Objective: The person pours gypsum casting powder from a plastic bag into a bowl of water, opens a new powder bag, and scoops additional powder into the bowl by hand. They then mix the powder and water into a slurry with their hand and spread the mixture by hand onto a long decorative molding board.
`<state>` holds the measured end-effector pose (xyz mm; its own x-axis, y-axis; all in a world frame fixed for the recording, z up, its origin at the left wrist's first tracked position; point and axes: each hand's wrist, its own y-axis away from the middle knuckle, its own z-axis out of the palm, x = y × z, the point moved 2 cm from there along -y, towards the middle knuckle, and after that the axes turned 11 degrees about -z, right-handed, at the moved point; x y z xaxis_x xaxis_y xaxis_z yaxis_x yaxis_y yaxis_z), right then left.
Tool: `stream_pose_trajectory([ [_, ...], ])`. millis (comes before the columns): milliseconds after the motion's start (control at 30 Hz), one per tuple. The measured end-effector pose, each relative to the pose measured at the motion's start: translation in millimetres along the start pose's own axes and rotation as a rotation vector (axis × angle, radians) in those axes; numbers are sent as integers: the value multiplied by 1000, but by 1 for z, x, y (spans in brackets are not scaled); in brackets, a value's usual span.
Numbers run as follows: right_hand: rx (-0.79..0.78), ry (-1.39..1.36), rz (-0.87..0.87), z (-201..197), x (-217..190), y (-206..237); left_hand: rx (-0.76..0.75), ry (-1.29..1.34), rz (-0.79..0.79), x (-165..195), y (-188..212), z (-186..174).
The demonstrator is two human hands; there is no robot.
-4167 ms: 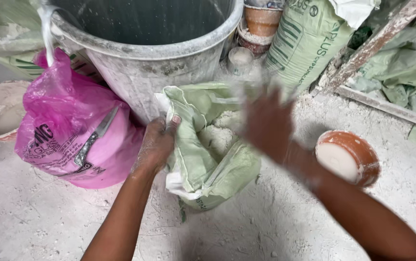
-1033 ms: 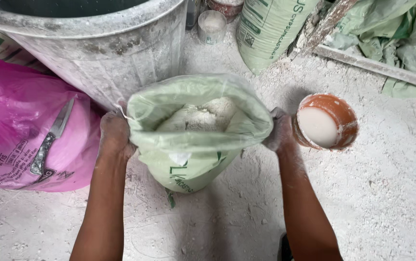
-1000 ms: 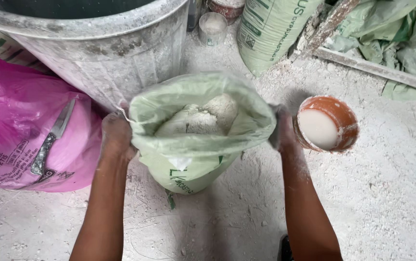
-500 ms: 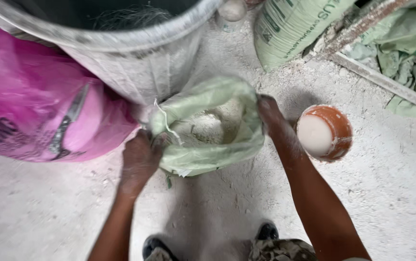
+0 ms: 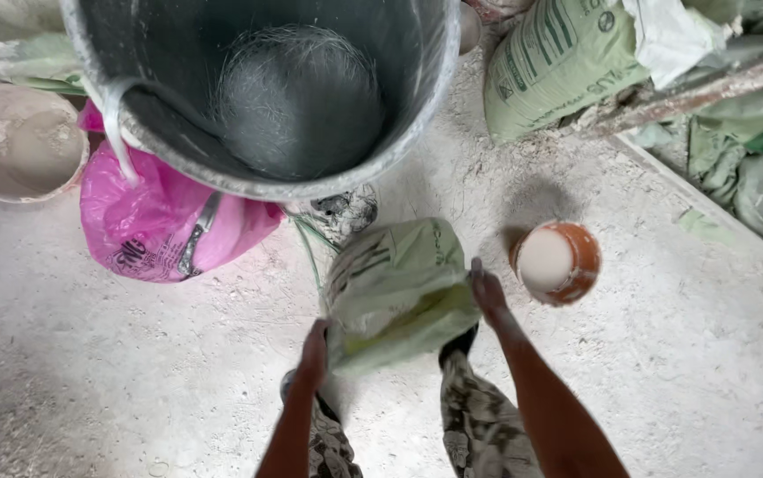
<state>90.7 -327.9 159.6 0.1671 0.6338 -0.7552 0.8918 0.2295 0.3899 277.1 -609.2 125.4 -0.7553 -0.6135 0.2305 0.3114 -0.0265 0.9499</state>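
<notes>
While both hands grip it, the left hand (image 5: 314,347) and right hand (image 5: 486,289) hold the pale green woven sack (image 5: 396,292) raised off the dusty floor (image 5: 133,372), just short of the big grey metal drum (image 5: 297,97). Judging by this, lifting is underway; next it needs hoisting over the drum's rim.

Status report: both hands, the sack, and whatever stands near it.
Left hand and right hand grip opposite sides of the green sack, lifted. Big grey bucket just ahead, mouth open. Orange bowl beside the right hand.
</notes>
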Motion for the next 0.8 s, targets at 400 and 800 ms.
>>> stream_pose_trajectory([
  [400, -128, -271, 121, -55, -60, -33, 394, -245, 241, 54, 67, 58],
  [800, -223, -117, -155, -70, -99, -58, 558, -311, 473, 50, 83, 54],
])
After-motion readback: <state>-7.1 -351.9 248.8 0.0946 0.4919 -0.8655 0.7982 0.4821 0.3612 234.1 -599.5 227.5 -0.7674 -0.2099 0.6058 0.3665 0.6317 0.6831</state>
